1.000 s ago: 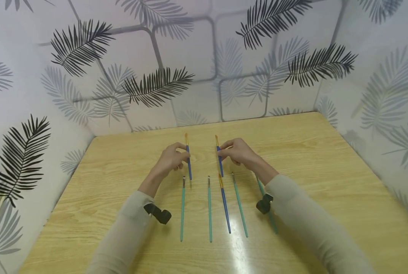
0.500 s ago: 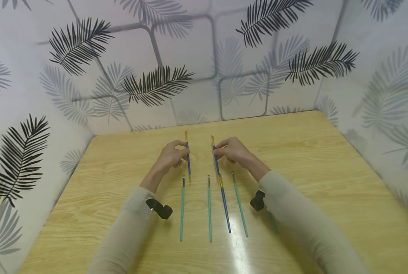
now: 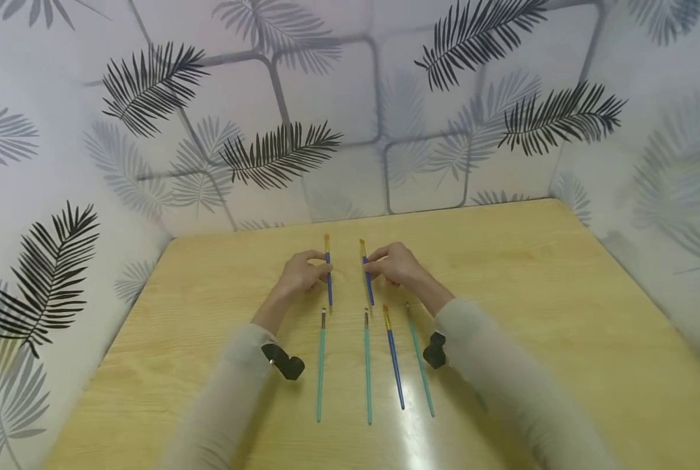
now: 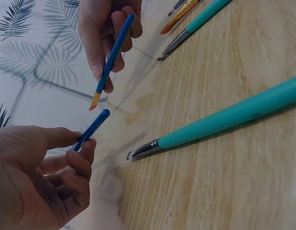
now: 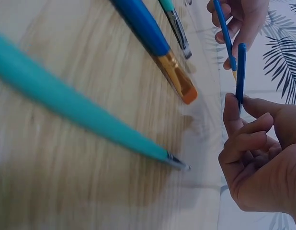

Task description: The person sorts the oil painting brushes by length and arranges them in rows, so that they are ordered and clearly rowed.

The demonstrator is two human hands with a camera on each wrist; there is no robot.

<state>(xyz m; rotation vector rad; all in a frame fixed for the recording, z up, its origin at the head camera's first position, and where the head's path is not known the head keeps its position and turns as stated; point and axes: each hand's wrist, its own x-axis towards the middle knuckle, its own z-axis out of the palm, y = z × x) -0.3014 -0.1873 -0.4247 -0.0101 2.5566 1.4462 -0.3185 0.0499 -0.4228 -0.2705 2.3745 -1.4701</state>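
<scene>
Between thumb and fingers my left hand (image 3: 304, 272) pinches a blue paintbrush (image 3: 329, 287), its orange bristles pointing to the wall. My right hand (image 3: 398, 264) pinches a second blue paintbrush (image 3: 368, 281), slightly slanted, bristles also away from me. The two brushes are held above the table, a small gap apart. In the left wrist view, the left-hand brush (image 4: 93, 129) shows its handle end, and the right-hand brush (image 4: 111, 62) lies beyond it. The right wrist view has the right-hand brush (image 5: 241, 72) close up, its lower part hidden by fingers.
On the wooden table (image 3: 209, 313), nearer me, lie a teal brush (image 3: 321, 372), another teal brush (image 3: 368, 372), a blue brush (image 3: 395, 365) and a slanted teal brush (image 3: 421, 365). My right forearm mostly covers one more teal brush (image 3: 481, 400). A leaf-patterned wall (image 3: 338, 189) stands behind.
My right hand has moved left with its blue paintbrush, narrowing the gap to the other one. The left hand has barely moved and keeps its brush. The head view has shifted slightly.
</scene>
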